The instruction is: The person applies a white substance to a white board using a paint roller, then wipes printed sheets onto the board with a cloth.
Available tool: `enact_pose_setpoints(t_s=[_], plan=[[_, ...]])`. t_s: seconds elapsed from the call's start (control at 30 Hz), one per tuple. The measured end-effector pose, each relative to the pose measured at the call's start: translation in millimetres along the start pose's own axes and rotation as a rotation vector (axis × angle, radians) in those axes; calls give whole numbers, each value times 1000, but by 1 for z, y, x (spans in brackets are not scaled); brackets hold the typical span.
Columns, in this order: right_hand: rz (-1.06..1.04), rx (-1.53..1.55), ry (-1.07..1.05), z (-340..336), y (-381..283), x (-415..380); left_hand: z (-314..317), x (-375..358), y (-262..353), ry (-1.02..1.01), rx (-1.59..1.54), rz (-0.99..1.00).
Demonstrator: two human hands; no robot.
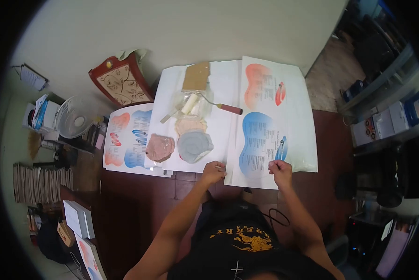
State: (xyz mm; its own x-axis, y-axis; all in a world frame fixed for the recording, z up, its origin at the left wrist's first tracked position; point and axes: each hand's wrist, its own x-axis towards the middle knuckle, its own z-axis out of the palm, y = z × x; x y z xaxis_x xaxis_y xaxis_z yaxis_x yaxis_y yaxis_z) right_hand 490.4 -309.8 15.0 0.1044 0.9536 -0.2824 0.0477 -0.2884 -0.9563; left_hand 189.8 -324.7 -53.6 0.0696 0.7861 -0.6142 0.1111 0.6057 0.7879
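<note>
A white printed sheet (270, 107) with red and blue panels lies on the right half of the table. My left hand (213, 173) is at its lower left edge, fingers curled together with the tips close to the paper's edge. Over the sheet's lower part, beside the blue print, my right hand (281, 174) is closed in a pinch. Anything between either hand's fingers is too small or hidden to make out. Left of the sheet lie a small paint roller (229, 109) with a red handle, a grey-blue cloth (195, 145), and a pinkish-brown cloth (160, 148).
Brown cardboard (196, 77) lies at the table's back, above a clear plastic bag. More printed sheets (128, 135) are at the left, before a wooden chair (121, 81). A white fan (74, 116) and stacked papers (41, 183) stand farther left. Shelves line the right side.
</note>
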Motion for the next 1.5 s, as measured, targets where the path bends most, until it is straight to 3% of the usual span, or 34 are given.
enact_pose_setpoints(t_s=[0.1,0.17,0.27,0.37,0.43,0.47,0.53,0.57,0.6,0.67,0.77,0.83,0.9,1.0,1.07,1.1,1.13,1.23,1.33,1.37,1.47,1.5], plan=[[-6,115,-79,38,-9,2,-21,-11,19,96,153,59],[113,136,-69,75,-17,3,-42,-8,8,113,224,55],[237,198,-232,132,-32,2,-68,-26,1,256,419,255],[335,432,-511,189,-51,-8,-90,-67,28,154,-498,25],[410,499,-741,228,-88,-24,-114,-79,21,7,-1026,57],[164,272,-847,254,-77,-26,-128,-87,18,-67,-1287,87],[-358,-168,-1014,310,-65,-36,-153,-123,37,-119,-1495,151],[-663,-482,-971,324,-73,-59,-167,-136,43,-149,-1598,190],[-970,-787,-894,337,-98,-85,-186,-141,40,-90,-1503,229],[-1038,-830,-1077,370,-93,-97,-228,-154,32,31,-1313,296],[-1208,-952,-1153,401,-122,-115,-261,-184,33,51,-1358,302],[-1225,-831,-1285,408,-131,-123,-271,-194,29,20,-1424,350],[-1243,-594,-1408,403,-135,-134,-291,-192,24,139,-1451,475],[-812,-264,-1372,407,-111,-141,-309,-204,27,259,-1346,522],[126,212,-1252,419,-113,-126,-303,-220,30,305,-1190,464],[226,247,-1232,423,-108,-115,-296,-222,28,247,-1191,443],[324,285,-1204,425,-100,-105,-291,-222,25,200,-1141,439],[300,26,-1183,419,-86,-97,-266,-214,20,56,-1042,416],[359,-11,-1034,408,-62,-92,-243,-203,15,44,-967,322],[494,103,-961,401,-62,-88,-239,-200,8,52,-1005,318],[624,400,-996,379,-65,-81,-231,-204,2,96,-843,211],[542,438,-1005,374,-69,-82,-227,-207,5,175,-902,201]])
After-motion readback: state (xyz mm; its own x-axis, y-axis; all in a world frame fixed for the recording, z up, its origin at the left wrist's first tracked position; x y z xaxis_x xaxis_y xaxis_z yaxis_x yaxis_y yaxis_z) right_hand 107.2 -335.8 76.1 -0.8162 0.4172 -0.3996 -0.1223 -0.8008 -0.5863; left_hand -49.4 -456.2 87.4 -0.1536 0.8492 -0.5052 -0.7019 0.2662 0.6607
